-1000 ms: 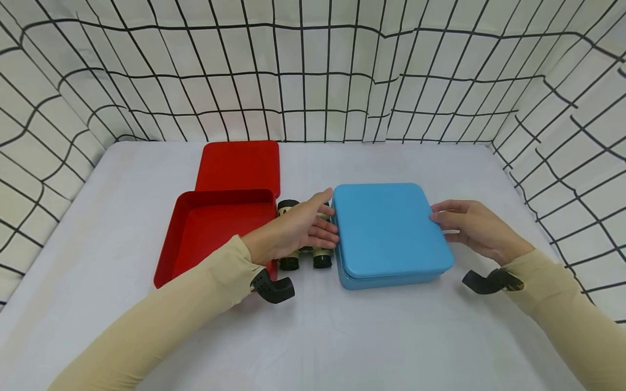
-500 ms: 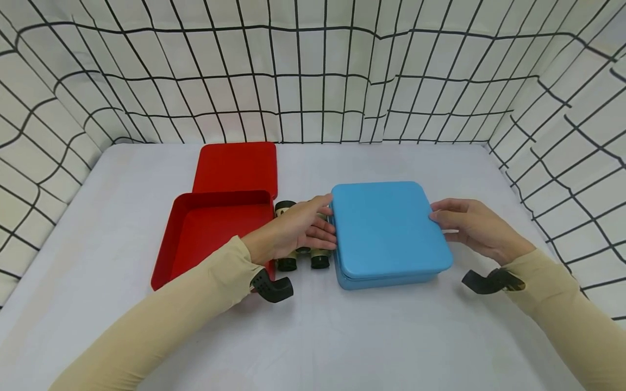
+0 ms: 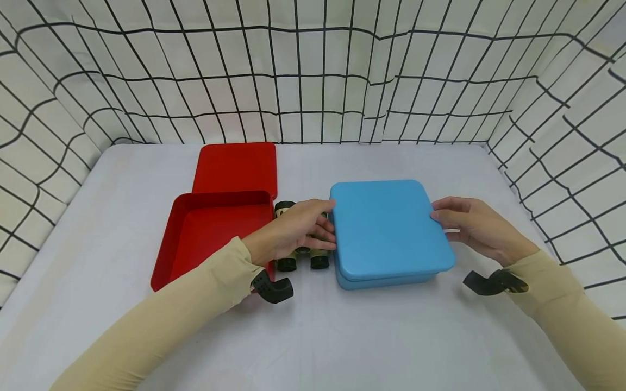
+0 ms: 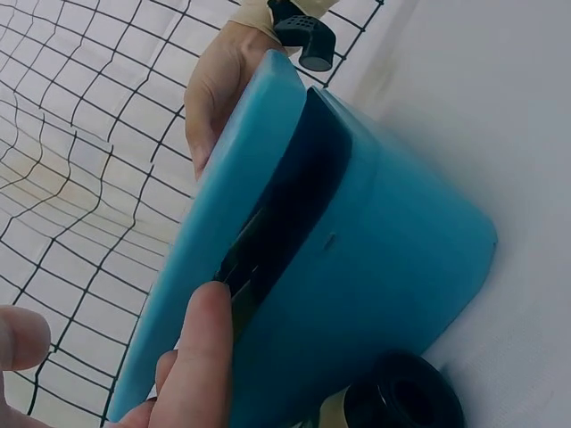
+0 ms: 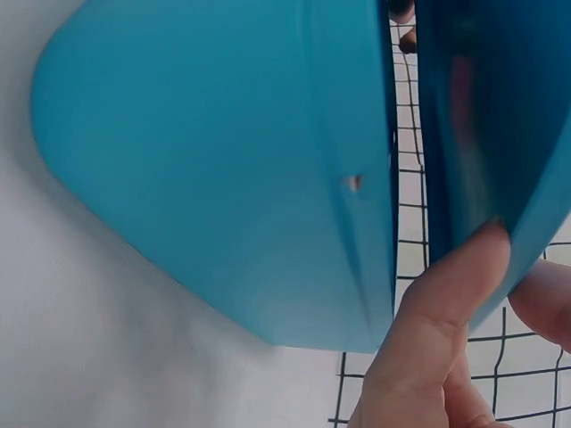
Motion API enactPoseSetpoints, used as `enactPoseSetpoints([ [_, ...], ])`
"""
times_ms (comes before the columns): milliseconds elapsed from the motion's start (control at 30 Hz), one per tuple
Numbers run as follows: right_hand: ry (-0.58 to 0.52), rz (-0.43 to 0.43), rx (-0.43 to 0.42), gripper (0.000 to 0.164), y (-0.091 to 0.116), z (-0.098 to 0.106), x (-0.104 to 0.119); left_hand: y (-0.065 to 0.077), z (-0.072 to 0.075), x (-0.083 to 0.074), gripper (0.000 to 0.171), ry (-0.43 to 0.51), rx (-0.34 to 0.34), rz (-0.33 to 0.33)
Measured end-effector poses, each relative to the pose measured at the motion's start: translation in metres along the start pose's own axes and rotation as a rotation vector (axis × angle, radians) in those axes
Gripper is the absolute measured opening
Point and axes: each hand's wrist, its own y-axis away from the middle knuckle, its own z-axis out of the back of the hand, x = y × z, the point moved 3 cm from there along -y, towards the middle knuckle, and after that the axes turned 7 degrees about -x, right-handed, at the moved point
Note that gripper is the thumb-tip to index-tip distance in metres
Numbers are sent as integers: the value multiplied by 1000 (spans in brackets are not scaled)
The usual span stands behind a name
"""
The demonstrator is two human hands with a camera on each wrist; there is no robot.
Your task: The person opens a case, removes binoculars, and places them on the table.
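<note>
A light blue lid (image 3: 386, 228) sits slightly raised off its matching blue box (image 3: 381, 283) on the white table. My right hand (image 3: 476, 231) pinches the lid's right edge; in the right wrist view its thumb (image 5: 446, 299) is on the inner side and a finger on the outer side. At the left edge, my left hand (image 3: 295, 231) holds the lid with thumb over the top and fingers at the underside. The left wrist view has its index fingertip (image 4: 210, 308) right at the lid's lower edge, beside a dark gap above the box wall (image 4: 393, 241). The contents are hidden.
Camouflage-patterned binoculars (image 3: 320, 258) lie between the boxes, partly beneath my left hand. To the left stands an uncovered red box (image 3: 195, 250), with its red lid (image 3: 237, 165) behind it. Black wire mesh (image 3: 313, 76) surrounds the table at the back and sides.
The blue lid has lifted a little off its box, more visibly on the right. My left thumb has come over the lid's left edge. The red box and binoculars stay put.
</note>
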Motion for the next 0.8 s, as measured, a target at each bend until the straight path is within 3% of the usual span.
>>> enactPoseSetpoints([
  [333,-9,10,14,62,3,0,2,2,0,-1,50,8,-10,-15],
  [800,-1,43,20,60,2,-2,4,1,4,0,48,25,-23,-47],
])
